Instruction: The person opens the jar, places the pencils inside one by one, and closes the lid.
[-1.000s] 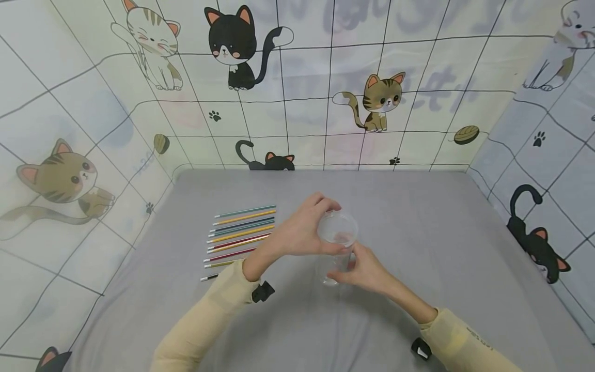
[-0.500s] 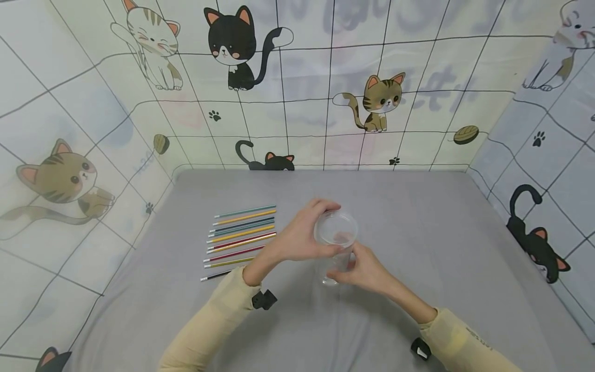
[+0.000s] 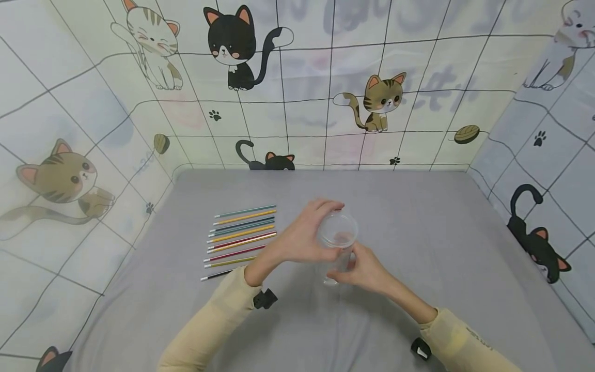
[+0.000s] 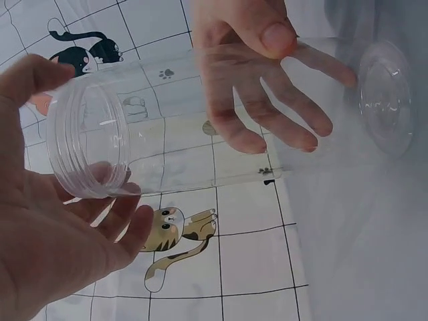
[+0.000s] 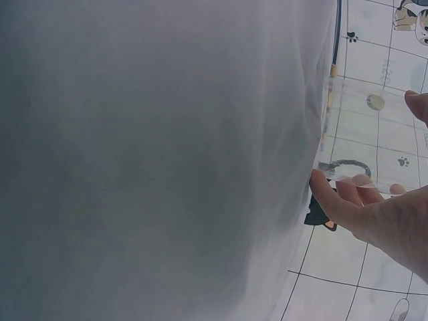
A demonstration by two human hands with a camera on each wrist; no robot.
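Observation:
A clear plastic jar (image 3: 335, 264) stands upright near the middle of the grey cloth. My left hand (image 3: 302, 235) spans its ridged round top (image 3: 338, 230), thumb on the near side and fingers curled round the far side. Lower down, my right hand (image 3: 367, 269) grips the jar's body between thumb and fingers. In the left wrist view, the jar (image 4: 170, 150) appears see-through, with the right hand's fingers (image 4: 287, 114) showing around it. The right wrist view catches only part of the jar (image 5: 354, 120), beside the right hand (image 5: 381, 214).
Several pencils (image 3: 241, 238) in different colours lie in a row on the grey cloth (image 3: 418, 232), left of the jar; the left forearm partly covers the nearest ones. A cat-print curtain (image 3: 307, 113) surrounds the back and sides.
My left hand has shifted slightly nearer round the jar's top, its fingertips sliding rightward along the far rim. The right hand and the jar's body have stayed in place.

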